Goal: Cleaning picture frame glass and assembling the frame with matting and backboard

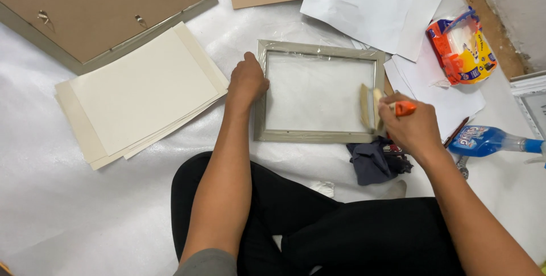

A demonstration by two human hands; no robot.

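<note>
Head view shows us both forearms reaching forward over crossed legs onto the white sheet, the left hand (247, 81) curled and pressed down on the left rail of a small grey picture frame (318, 50). Our right hand (410, 126) is closed around the orange handle of a brush (375, 107), its bristles touching the frame's right inner edge, just left of the knuckles; a dark cloth (376, 162) lies just below that hand.
</note>
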